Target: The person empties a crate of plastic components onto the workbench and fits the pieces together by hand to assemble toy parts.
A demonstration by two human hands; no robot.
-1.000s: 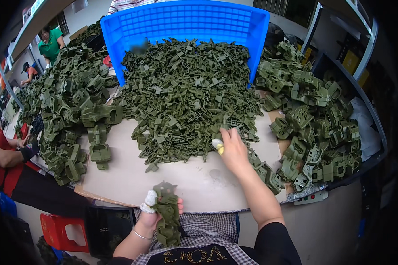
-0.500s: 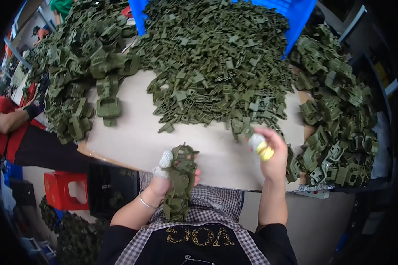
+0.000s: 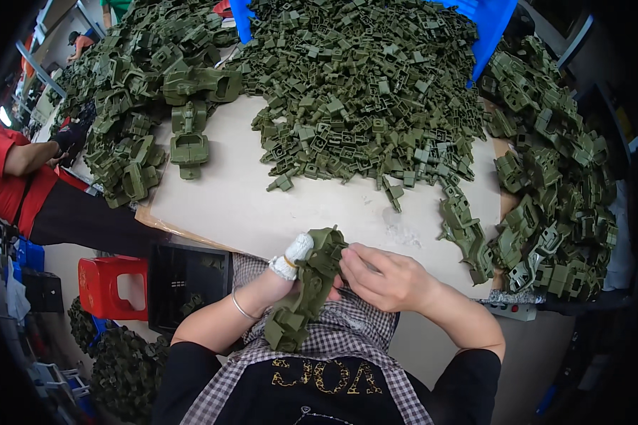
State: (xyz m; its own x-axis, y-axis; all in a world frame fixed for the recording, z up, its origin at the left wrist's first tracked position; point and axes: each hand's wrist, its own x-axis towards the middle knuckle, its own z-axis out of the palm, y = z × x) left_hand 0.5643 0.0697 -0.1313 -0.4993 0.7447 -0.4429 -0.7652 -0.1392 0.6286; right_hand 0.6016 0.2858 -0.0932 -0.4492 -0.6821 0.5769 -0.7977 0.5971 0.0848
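Right hand [image 3: 388,282] has moved to the green part's [image 3: 315,276] upper end. Part: angular, matte, above the checked apron [image 3: 358,324], long axis slanting away, rightward. Left hand [image 3: 271,285]: fingers clamped on part. Right fingers: bent, grip hidden.

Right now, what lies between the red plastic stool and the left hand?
The head view shows a black plastic crate, then a bit of checked apron before the left hand.

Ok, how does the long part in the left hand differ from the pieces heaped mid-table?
The long part is bigger; the heaped pieces are small and blocky. The long part is gripped in the left hand, off the table; the heaped pieces lie jumbled on it. Both are olive green.
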